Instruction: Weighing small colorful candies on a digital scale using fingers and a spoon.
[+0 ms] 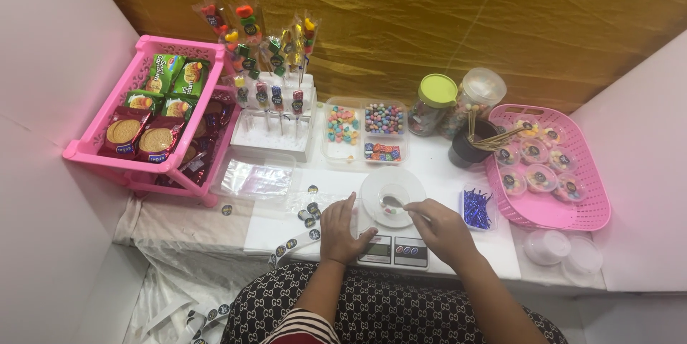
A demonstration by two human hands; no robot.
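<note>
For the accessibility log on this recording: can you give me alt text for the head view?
A person's right hand holds a small spoon over a clear cup on a white kitchen scale, while the left hand rests on the table beside it. Around them are a pink rack of snack packets, sweets on sticks and a pink basket.

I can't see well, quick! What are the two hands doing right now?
Left hand: open, empty, resting flat on the scale.
Right hand: closed on a small spoon over the little cup.

The right hand (441, 227) covers the spoon's (393, 203) handle, and the kitchen scale's (396, 249) display is too small to read.
</note>
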